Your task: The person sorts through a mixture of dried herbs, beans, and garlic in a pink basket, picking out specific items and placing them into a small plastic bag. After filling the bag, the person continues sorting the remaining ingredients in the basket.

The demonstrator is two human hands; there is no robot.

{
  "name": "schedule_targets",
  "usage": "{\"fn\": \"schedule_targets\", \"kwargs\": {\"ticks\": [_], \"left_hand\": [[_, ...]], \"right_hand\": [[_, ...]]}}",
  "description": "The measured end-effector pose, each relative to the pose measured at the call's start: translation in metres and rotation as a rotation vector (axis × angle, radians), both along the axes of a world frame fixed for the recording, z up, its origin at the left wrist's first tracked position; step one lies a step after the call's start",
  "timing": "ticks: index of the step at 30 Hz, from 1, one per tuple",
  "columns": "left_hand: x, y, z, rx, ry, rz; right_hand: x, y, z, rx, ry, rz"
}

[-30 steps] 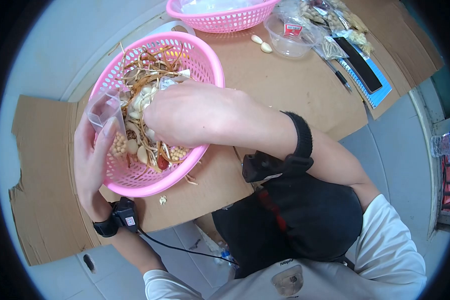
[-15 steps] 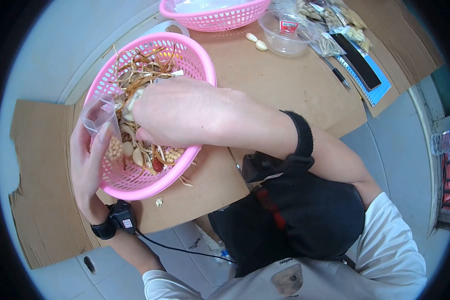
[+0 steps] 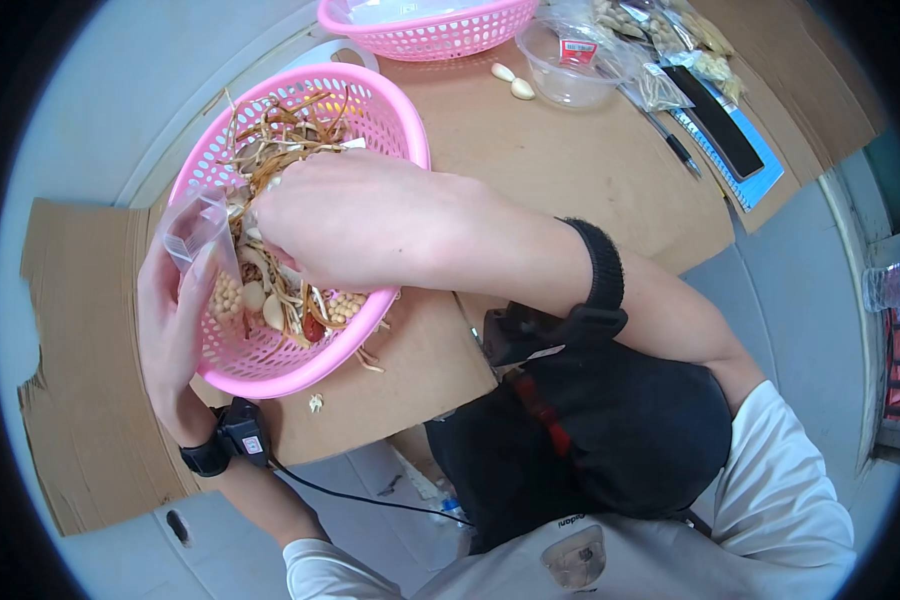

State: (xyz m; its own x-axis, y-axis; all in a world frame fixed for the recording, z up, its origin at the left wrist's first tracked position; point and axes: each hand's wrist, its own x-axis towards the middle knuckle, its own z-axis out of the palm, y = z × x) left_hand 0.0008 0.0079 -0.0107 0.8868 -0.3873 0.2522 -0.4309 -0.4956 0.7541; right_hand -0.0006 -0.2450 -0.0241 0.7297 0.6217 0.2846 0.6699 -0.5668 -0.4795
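Note:
A pink perforated basket holds a mixed heap of thin brown dried roots, pale slices, a red date and loose round yellowish beans. At the basket's left side, my left hand is closed around a clear plastic bag with similar beans in its bottom. The bag's upper part stands up above the thumb. Over the middle of the heap, my right hand is bent down close to the bag, its fingers curled. Its fingertips, and anything in them, are hidden.
Behind stands a second pink basket. Two white pieces lie by a clear plastic tub. Farther right are bagged dried goods, a pen and a black phone-like slab on a blue notebook. Cardboard covers the table.
My right hand has shifted slightly left over the heap, towards the bag. My left hand and its bag stay nearly in place.

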Motion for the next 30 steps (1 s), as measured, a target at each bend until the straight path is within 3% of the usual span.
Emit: {"fn": "schedule_targets", "kwargs": {"ticks": [17, 19, 23, 26, 28, 30], "left_hand": [[0.0, -0.006, -0.001, -0.031, 0.015, 0.0], [0.001, -0.009, 0.0, -0.036, 0.015, 0.011], [-0.001, -0.008, 0.0, -0.055, 0.057, 0.027], [-0.003, -0.012, 0.002, -0.035, 0.036, 0.039], [-0.001, -0.011, -0.002, -0.051, 0.031, 0.032], [-0.001, -0.012, -0.002, -0.057, 0.029, 0.02]], "right_hand": [[0.0, 0.0, 0.002, -0.055, -0.012, -0.043], [0.003, -0.001, -0.004, 0.189, -0.069, -0.049], [0.011, 0.001, -0.003, 0.193, -0.079, -0.09], [0.012, 0.003, 0.001, 0.29, 0.061, -0.11], [0.014, 0.003, -0.005, 0.442, -0.13, -0.108], [0.016, 0.003, -0.004, 0.513, -0.143, -0.119]]}}
